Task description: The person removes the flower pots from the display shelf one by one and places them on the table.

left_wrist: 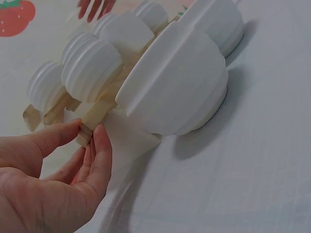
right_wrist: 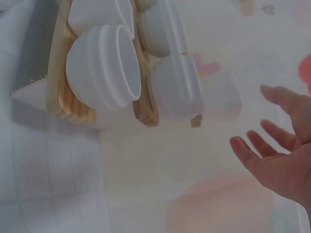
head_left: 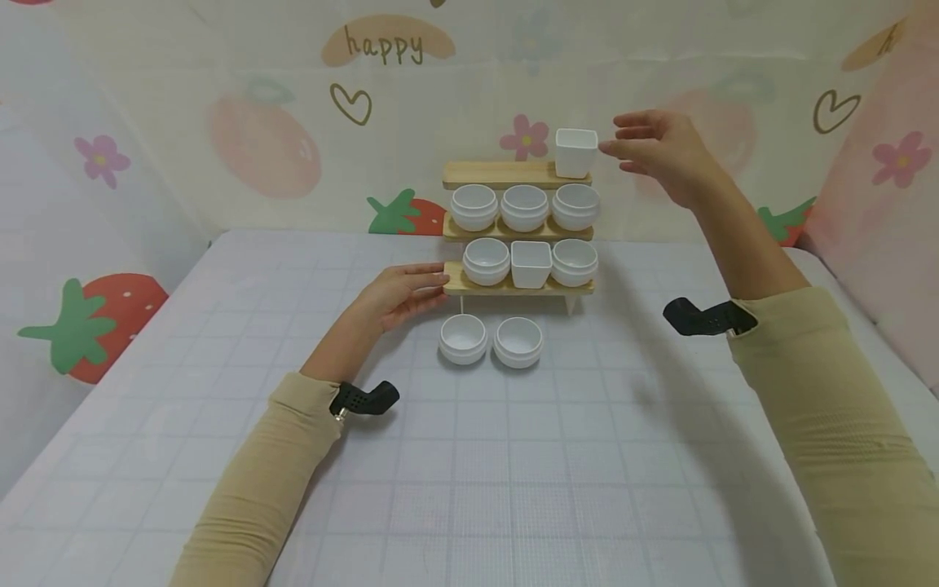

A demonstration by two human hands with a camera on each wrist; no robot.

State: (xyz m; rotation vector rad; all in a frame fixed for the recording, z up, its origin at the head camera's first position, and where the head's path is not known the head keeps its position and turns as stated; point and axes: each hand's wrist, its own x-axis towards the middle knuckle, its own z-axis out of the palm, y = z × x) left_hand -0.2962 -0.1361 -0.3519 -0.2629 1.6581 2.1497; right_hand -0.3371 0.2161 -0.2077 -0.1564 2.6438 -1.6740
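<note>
White top-tier square cup (head_left: 575,156) stands near an empty, loosely spread right hand (head_left: 663,153); the left hand (head_left: 396,295) pinches the bottom shelf (head_left: 456,283), likely for steadiness.

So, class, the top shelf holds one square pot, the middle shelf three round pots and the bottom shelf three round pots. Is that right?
Not quite: the bottom shelf holds two round pots with a square pot between them, as the head view shows. The top shelf holds one square pot, the middle shelf three round pots.
</note>
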